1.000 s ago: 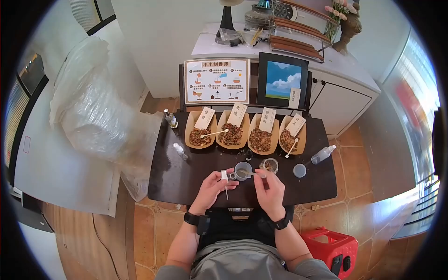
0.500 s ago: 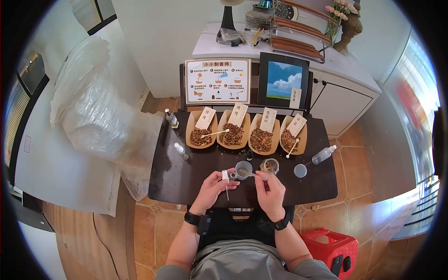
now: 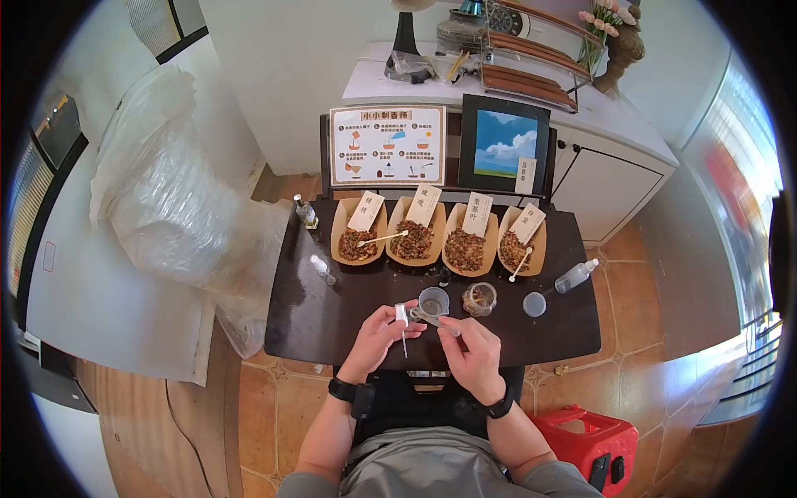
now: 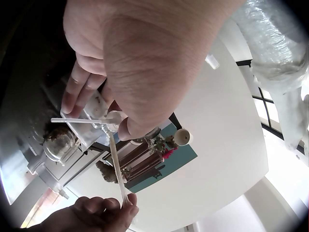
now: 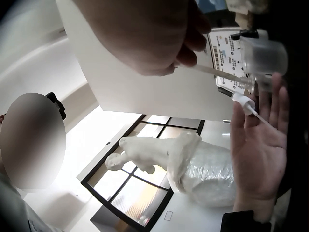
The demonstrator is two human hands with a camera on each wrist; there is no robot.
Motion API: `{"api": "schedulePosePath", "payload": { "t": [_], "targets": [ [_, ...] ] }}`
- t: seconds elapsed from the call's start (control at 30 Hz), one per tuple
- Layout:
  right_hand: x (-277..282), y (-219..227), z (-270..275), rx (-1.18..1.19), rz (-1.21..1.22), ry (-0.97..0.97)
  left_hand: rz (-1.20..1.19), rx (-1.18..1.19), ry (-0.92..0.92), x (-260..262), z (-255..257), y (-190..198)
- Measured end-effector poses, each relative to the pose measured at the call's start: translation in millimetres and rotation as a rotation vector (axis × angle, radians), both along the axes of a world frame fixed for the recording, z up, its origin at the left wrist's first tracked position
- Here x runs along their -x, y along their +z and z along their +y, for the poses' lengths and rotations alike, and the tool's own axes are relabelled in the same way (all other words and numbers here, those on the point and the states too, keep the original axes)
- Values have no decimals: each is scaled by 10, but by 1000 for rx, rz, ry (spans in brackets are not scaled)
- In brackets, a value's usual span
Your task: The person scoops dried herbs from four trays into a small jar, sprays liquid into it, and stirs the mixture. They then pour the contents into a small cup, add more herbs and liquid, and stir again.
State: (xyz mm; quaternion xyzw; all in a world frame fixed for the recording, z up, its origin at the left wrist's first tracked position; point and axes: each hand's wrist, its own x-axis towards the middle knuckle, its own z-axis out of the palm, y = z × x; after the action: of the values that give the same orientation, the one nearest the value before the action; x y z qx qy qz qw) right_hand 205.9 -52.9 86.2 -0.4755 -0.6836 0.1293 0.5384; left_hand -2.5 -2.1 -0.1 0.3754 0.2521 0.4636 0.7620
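Note:
My left hand [image 3: 378, 340] holds a white spray pump cap [image 5: 244, 103] between thumb and finger, its thin dip tube [image 4: 77, 120] sticking out. The same hand also keeps a small clear bottle [image 5: 250, 83] at its fingers, the threaded neck uncovered. With my right hand [image 3: 475, 355] I pinch a translucent plastic dropper [image 4: 117, 166]. Its tip is right at the bottle's mouth. Just beyond the fingers stands a clear plastic cup [image 3: 433, 301], and to its right a glass jar [image 3: 480, 300] with brownish pieces inside.
Several paper trays [image 3: 359, 249] of dried bits, with label cards, line the table's [image 3: 307, 332] back. Spray bottles stand left [image 3: 322, 269] and right [image 3: 576, 275], near a small translucent cup [image 3: 535, 305]. A tiny dark bottle [image 3: 444, 276] sits behind the cup. An instruction sheet [image 3: 388, 145] stands behind.
My right hand has drawn the dropper out of the plastic cup, down and left to the small bottle. The left hand has stayed put.

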Motion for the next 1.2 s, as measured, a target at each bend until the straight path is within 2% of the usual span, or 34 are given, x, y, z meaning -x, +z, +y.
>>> {"api": "schedulePosePath", "payload": {
  "t": [0.17, 0.33, 0.43, 0.5, 0.6, 0.7, 0.83, 1.03, 1.13, 1.2],
  "targets": [
    [7, -55, 16, -42, -7, 30, 23, -3, -3, -7, 0, 33],
    [31, 54, -19, 87, 23, 14, -20, -10, 5, -45, 5, -40],
    [9, -6, 13, -4, -35, 19, -90, -26, -5, -49, 41, -138],
    [37, -55, -12, 69, 42, -24, -75, -34, -15, -34, 44, -75],
    [60, 80, -64, 135, 27, -7, -31, -24, -3, -45, 30, -70],
    [28, -70, -35, 87, 22, 38, -5, -30, -4, -35, 17, -63],
    [64, 38, -50, 80, 30, -13, -1, -23, -11, -45, 25, -58],
    [56, -42, -18, -3, -21, 8, -46, -31, 0, -42, 1, -107],
    [35, 24, -63, 45, 11, -44, -71, -23, -26, -37, 15, -102],
    [-2, 83, -64, -78, 83, -126, -41, -10, 2, -40, 17, -66]
  ]
}}
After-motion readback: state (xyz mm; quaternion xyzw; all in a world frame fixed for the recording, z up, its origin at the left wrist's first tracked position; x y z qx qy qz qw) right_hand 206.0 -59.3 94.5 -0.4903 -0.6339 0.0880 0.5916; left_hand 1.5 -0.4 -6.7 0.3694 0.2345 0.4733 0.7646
